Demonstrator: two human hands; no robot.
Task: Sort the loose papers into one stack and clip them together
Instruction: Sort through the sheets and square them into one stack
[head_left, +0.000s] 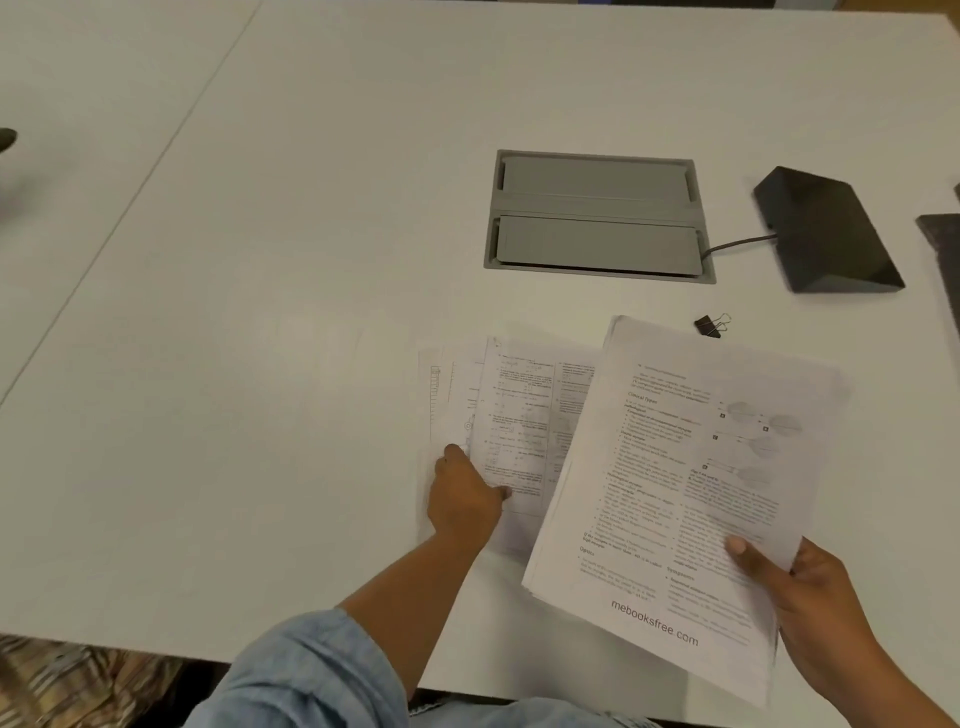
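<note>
right hand (810, 597) pinches paper stack (675, 493), thumb on top | left hand (465, 501) presses loose papers (514, 415) on table (260, 312), left of stack | clip (710, 326) beyond stack, untouched

The table (311, 260) is showing plain off-white, its inset hatch (597, 215) grey. The wedge-shaped device (826, 231) and its cable (737, 243) are looking black. The binder clip (707, 326) is showing black with pale metal handles. The papers (675, 467) are appearing white with black print. The sleeve (317, 670) is showing light blue denim.
</note>
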